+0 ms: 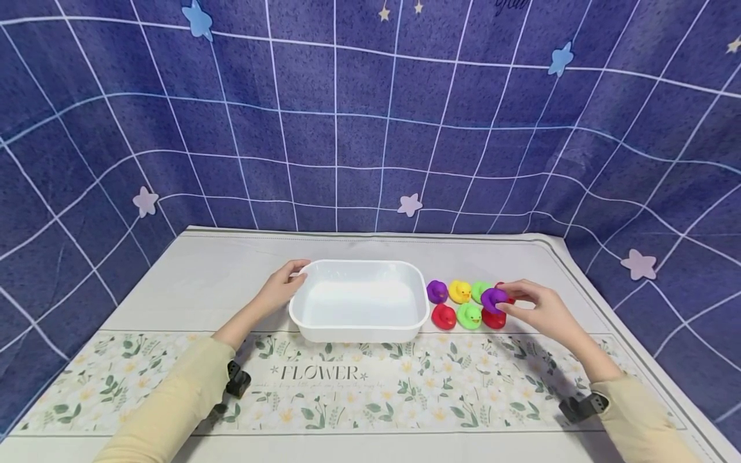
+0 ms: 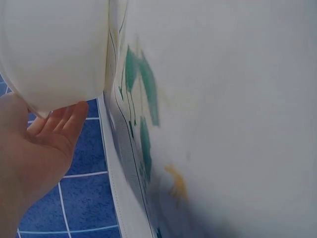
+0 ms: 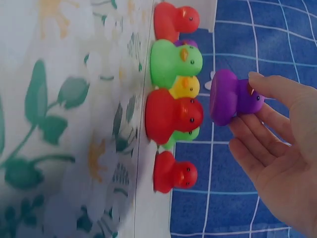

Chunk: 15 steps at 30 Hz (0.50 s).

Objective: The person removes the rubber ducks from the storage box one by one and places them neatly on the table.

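Observation:
Between thumb and fingers of my right hand (image 1: 544, 313) is a purple rubber duck (image 3: 229, 96), held above the other ducks. Below it in the head view is a red duck (image 1: 494, 319), partly covered. Several more rubber ducks stand in two rows: a purple duck (image 1: 437, 292), a yellow duck (image 1: 460, 292), a green duck (image 1: 469, 316) and a red duck (image 1: 444, 317) among them. My left hand (image 1: 280, 287) holds the left rim of a white rectangular basin (image 1: 359, 334), thumb at the rim and fingers along its outer side in the left wrist view (image 2: 49, 144).
A white tablecloth (image 1: 231, 257) with a floral band (image 1: 347, 402) covers the table. Behind and at both sides hangs a dark blue curtain (image 1: 359, 141) with white grid lines and stars. The basin stands left of the ducks, close beside them.

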Tool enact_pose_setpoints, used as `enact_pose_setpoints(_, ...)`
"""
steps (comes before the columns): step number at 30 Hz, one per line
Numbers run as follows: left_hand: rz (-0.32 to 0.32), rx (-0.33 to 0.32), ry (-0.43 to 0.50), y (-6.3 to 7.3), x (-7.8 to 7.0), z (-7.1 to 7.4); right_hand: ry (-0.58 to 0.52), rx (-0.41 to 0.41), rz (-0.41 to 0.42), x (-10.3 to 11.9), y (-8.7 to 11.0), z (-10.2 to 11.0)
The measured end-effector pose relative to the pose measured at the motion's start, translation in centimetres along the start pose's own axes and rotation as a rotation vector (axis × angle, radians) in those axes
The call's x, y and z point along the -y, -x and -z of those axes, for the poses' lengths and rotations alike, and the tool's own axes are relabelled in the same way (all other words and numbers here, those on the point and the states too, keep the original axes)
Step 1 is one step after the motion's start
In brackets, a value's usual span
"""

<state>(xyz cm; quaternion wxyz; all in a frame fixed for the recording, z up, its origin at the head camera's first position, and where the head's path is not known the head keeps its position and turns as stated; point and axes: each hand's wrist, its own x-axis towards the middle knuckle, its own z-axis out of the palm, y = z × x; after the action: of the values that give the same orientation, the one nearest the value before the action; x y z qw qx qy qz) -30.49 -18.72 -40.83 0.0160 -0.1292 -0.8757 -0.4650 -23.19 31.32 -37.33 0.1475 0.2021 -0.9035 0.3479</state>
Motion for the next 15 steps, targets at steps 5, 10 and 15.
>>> enact_pose_setpoints(5,-0.003,-0.002,-0.008,0.0,0.0,0.0,-0.001,-0.025,0.01,-1.0,0.4,0.7)
enact_pose_setpoints(10,0.005,0.002,0.001,0.0,0.0,0.0,0.004,-0.041,0.004,-1.6,1.0,1.0)
enact_pose_setpoints(15,0.001,0.004,0.003,-0.1,0.2,0.0,0.0,-0.048,0.014,-1.9,1.4,1.4)
